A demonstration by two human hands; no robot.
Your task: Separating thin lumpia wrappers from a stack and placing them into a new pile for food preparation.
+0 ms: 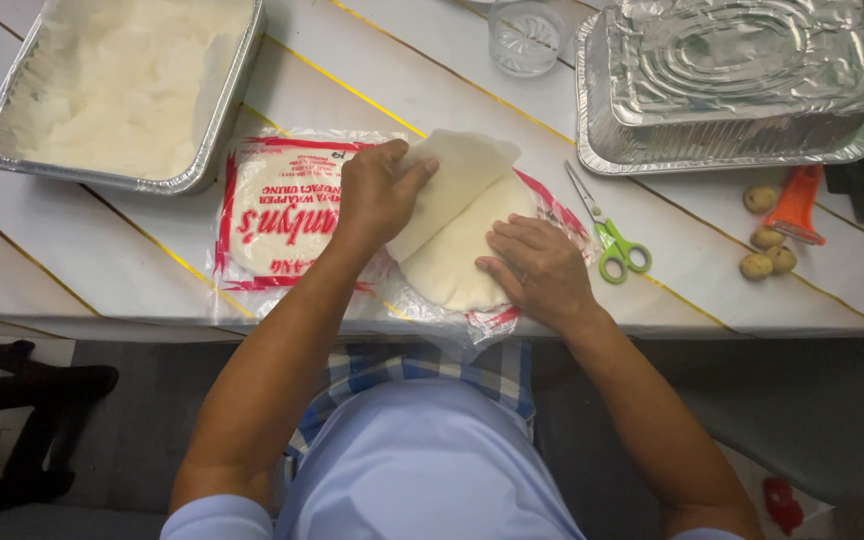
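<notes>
A round stack of pale thin wrappers (447,262) lies on an opened clear packet at the table's front edge. My left hand (377,190) pinches the top wrapper sheet (457,175) and has it peeled up and folded back toward the far side. My right hand (540,268) lies flat with fingers spread on the right side of the stack, pressing it down. A second, sealed packet of wrappers (277,205) with red print sits just left of my left hand.
A foil tray of white filling (122,80) stands at the back left. Stacked foil trays (732,85) stand at the back right, a clear glass (524,35) between. Green-handled scissors (607,235), small potatoes (767,250) and an orange peeler (797,205) lie to the right.
</notes>
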